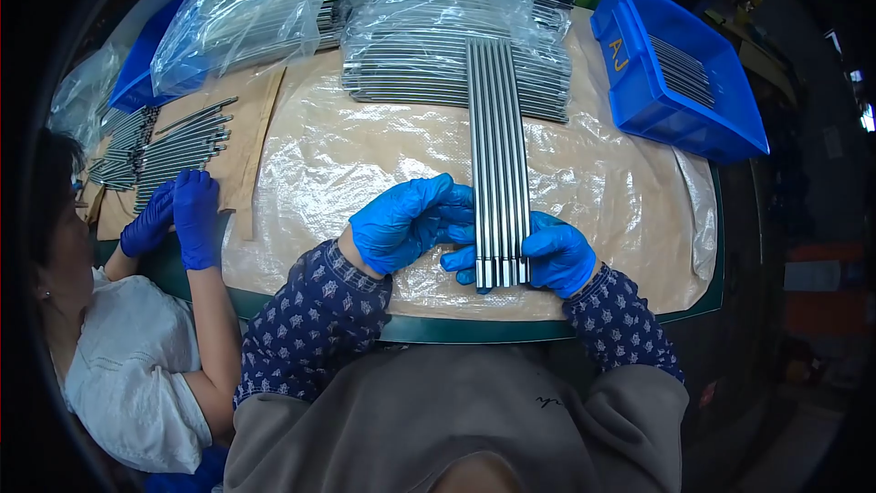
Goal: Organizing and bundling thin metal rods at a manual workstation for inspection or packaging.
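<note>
Row of long polished steel rods lying side by side on the plastic-covered bench, near ends squared between both blue-gloved hands: left hand curled with fingers pressed against the row's left flank, right hand cupped around the near right corner, thumb on top. Judged stiff, heavy as a bundle, smooth and prone to rolling or sliding apart under gloves; best held by squeezing both flanks near the ends, or lifted at mid-length to stay balanced. Noted alongside: bagged rod stacks behind, blue bin at right, co-worker's gloved hands at left.
</note>
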`<action>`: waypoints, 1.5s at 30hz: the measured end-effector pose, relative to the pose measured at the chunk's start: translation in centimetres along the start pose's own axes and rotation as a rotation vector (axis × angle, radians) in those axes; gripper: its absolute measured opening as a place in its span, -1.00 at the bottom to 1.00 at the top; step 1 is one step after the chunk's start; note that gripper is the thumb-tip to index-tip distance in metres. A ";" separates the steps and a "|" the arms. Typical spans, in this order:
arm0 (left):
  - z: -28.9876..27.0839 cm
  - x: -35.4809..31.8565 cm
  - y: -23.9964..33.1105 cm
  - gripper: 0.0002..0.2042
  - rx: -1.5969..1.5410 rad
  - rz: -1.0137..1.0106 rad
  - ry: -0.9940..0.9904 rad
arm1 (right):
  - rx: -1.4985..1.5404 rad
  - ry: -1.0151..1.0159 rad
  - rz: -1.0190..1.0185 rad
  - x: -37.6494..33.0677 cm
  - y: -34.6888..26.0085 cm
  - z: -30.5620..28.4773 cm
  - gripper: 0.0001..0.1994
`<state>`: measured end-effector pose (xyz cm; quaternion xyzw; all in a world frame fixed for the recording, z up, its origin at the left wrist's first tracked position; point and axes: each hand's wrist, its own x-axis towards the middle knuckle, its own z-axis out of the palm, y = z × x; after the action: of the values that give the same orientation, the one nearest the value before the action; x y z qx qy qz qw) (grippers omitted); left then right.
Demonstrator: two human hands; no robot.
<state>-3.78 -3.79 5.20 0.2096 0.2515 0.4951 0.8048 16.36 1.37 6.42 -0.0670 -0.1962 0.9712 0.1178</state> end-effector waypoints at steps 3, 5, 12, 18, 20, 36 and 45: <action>0.0 0.1 -0.3 -0.55 -0.075 -0.013 0.014 | 0.011 -0.044 -0.031 0.2 0.1 0.1 -0.23; -0.8 0.4 -0.7 -0.54 -0.180 -0.034 -0.048 | -0.021 0.005 0.005 0.0 0.0 0.2 -0.23; 0.0 0.7 -0.9 -0.50 -0.332 -0.141 -0.009 | -0.201 0.059 -0.024 -1.5 0.1 -0.7 -0.32; 0.0 0.8 -1.3 -0.39 -0.313 -0.141 -0.008 | -0.287 0.058 -0.006 -1.9 -0.1 -1.1 -0.22; 0.0 1.0 -1.5 -0.40 -0.314 -0.126 -0.001 | -0.324 0.066 -0.013 -1.9 -0.1 -0.9 -0.23; 0.2 1.3 -1.3 -0.14 -0.200 -0.054 -0.032 | -0.414 -0.013 -0.031 -1.4 -0.3 0.2 -0.24; 1.0 1.1 -0.6 -0.08 -0.096 -0.049 -0.054 | -0.442 0.169 -0.068 -1.3 -0.2 0.2 -0.59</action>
<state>-2.30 -3.19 5.43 0.1779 0.2107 0.4809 0.8323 17.61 1.16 6.83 -0.1656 -0.3955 0.8911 0.1490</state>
